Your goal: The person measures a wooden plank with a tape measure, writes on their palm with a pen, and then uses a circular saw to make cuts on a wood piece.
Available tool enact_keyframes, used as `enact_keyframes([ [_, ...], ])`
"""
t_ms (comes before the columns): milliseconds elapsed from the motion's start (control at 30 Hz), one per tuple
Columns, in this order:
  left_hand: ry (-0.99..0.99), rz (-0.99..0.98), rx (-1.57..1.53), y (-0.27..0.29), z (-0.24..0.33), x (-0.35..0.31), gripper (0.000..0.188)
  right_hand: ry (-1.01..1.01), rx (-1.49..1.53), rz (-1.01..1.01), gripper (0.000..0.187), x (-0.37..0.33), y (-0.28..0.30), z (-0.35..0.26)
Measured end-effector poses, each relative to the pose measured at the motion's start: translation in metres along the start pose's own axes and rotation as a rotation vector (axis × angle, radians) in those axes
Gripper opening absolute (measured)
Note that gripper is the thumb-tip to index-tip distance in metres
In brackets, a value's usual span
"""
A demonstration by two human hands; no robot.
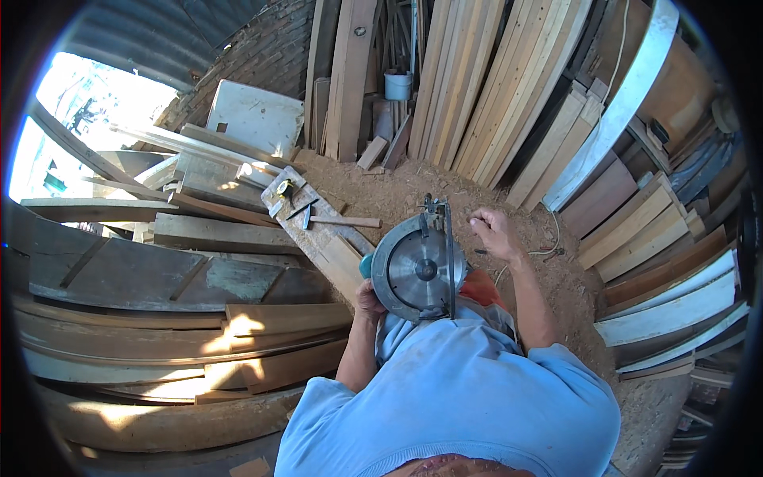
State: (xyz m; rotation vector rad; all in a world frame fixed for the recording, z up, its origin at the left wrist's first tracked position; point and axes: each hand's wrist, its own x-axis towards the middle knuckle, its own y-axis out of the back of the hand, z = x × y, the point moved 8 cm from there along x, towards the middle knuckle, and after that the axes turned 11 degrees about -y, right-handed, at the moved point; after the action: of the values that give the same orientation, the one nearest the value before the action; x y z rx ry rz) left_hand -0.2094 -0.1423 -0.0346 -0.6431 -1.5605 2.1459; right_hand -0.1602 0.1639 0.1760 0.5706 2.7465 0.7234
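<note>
A circular saw (419, 270) is held up in front of my body, with its round blade and metal base plate facing up. My left hand (368, 299) grips it at the lower left, beside its teal motor housing (366, 266); most of those fingers are hidden behind the saw. My right hand (494, 232) is just right of the saw, apart from it, with fingers curled closed. A small dark tip shows below those fingers, too small to name. Left of the saw, a hammer (343, 221) and a yellow-and-black tape measure (284, 188) lie on a worn board (322, 249).
Stacked planks (278, 318) fill the left side. Tall boards (517, 87) lean along the back, near a pale blue bucket (397, 85). More timber (636, 234) and a long white board (612, 119) stand at the right. Sawdust covers the floor (556, 290), where a cable (554, 242) lies.
</note>
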Motion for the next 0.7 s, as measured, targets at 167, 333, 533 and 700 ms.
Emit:
enact_keyframes([
  [167,-0.022,0.122,0.117,0.011,0.003,-0.001,0.045,-0.102,-0.274,-0.003,0.023,0.008,0.006,0.108],
  [333,-0.072,0.132,0.142,0.002,0.009,-0.006,0.053,-0.514,-0.719,-0.269,0.033,-0.054,-0.036,0.241],
  [533,-0.054,0.051,0.239,-0.027,0.011,0.003,0.059,-0.65,-0.315,-0.028,0.039,-0.107,-0.051,0.276],
  [700,0.024,-0.006,0.161,-0.003,0.02,-0.014,0.06,-0.449,-0.312,-0.338,0.047,-0.083,-0.079,0.237],
])
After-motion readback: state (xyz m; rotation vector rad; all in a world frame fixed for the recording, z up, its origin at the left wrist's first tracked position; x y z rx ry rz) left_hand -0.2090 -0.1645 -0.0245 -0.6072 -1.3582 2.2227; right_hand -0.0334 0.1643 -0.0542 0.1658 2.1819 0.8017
